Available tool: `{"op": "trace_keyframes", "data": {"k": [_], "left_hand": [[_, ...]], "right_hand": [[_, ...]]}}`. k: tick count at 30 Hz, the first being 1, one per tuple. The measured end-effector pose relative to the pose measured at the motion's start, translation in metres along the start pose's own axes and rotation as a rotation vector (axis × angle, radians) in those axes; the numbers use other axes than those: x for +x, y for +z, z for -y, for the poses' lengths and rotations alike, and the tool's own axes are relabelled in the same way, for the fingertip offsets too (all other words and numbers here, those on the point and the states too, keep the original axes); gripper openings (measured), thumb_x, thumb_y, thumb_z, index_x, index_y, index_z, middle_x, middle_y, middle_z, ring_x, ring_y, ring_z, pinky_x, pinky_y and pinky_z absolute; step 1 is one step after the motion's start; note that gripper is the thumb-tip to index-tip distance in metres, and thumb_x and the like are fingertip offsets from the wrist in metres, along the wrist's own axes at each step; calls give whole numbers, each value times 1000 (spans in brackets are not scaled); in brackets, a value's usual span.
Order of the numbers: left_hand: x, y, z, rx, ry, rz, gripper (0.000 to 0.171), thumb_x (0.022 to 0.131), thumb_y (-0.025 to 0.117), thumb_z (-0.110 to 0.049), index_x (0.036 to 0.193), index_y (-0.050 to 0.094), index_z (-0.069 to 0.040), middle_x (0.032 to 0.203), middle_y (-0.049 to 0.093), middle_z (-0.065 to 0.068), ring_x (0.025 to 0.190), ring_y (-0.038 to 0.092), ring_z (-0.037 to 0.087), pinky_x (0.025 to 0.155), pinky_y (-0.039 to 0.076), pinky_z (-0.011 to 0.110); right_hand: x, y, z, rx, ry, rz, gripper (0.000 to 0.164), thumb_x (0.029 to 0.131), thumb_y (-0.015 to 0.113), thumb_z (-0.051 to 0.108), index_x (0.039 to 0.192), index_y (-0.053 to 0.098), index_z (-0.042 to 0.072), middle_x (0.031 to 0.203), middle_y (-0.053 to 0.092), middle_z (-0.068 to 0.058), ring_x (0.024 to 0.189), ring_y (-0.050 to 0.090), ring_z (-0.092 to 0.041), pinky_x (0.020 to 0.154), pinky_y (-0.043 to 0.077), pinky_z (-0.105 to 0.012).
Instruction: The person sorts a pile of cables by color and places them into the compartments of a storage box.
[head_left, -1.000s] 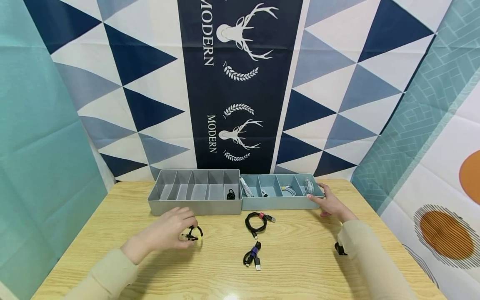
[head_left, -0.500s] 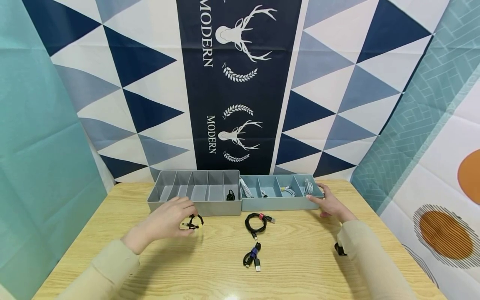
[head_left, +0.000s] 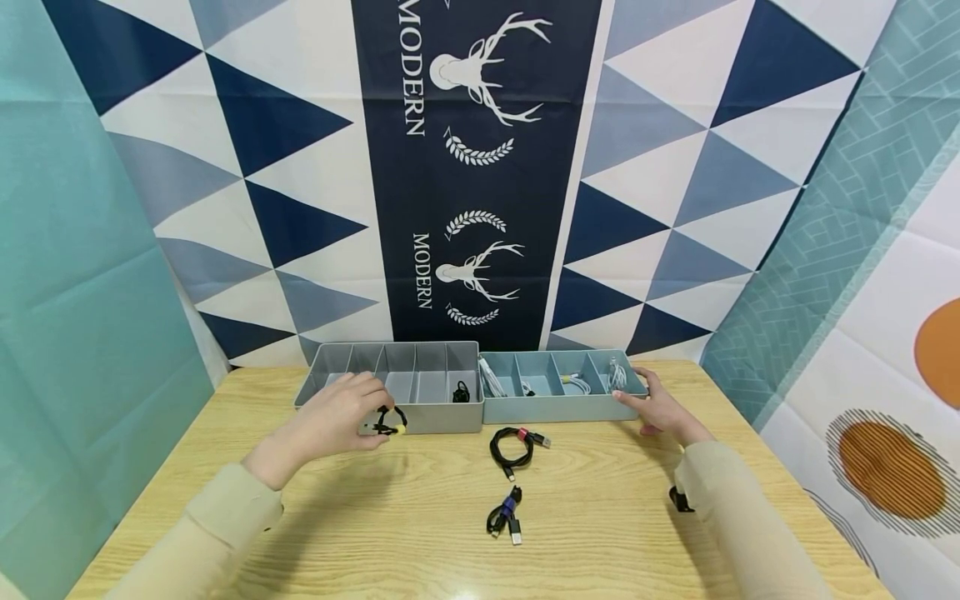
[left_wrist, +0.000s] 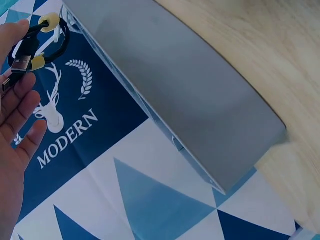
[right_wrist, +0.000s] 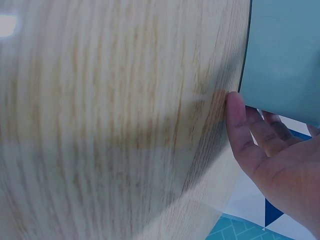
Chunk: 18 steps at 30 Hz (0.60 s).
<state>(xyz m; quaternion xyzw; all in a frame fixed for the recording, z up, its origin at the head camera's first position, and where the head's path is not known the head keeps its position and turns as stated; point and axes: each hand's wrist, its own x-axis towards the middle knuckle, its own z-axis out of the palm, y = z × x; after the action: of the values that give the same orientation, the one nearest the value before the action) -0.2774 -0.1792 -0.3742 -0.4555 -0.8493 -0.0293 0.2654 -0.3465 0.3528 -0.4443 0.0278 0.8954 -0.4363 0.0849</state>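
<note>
My left hand pinches a coiled black USB cable with yellow ties, held in the air before the front wall of the grey divided box. In the left wrist view the cable's metal USB plug shows beside the fingers, near the box's grey wall. My right hand rests on the right end of the blue divided box, its fingers spread over the corner. From the right wrist, fingertips touch the box's lower edge. On the table lie a black cable with a red tie and one with a purple tie.
A small black cable sits in the grey box's rightmost compartment. The blue box holds white cables in its compartments. A dark object lies partly hidden by the right sleeve. Patterned cloth hangs behind the wooden table.
My left hand has risen and moved away from me toward the grey box, carrying the yellow-tied cable. The right hand has stayed on the blue box's end.
</note>
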Motion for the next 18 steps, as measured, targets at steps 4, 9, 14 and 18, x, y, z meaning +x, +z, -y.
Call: {"op": "trace_keyframes", "data": {"k": [4,9,14,18], "left_hand": [[3,-1,5,14,7,-24,34,69,82,-32,93,67,-13,89,60,-6,84,51,13,72,45,32],[6,-2,11,15,-2,-38,34,69,82,-31,94,68,-13,91,62,-4,87,53,14,72,45,32],[11,-3,17,3,-28,-41,34,70,82,-30,96,68,-12,93,63,-2,89,54,16,74,45,33],[15,-4,22,-4,-58,-26,34,72,81,-31,98,68,-12,95,63,-2,91,55,17,79,46,35]], "right_hand": [[1,0,-1,-4,-3,0,100,86,58,56,151,-5,14,147,6,-36,109,44,-42,62,55,-40],[1,0,0,-6,-3,0,99,87,58,56,151,-4,13,147,7,-36,110,44,-43,62,55,-39],[0,0,0,-10,-1,1,100,86,58,56,151,-5,14,146,7,-36,110,43,-43,62,55,-39],[1,0,0,-15,0,1,100,86,58,57,151,-5,13,146,7,-36,110,44,-43,62,55,-39]]}}
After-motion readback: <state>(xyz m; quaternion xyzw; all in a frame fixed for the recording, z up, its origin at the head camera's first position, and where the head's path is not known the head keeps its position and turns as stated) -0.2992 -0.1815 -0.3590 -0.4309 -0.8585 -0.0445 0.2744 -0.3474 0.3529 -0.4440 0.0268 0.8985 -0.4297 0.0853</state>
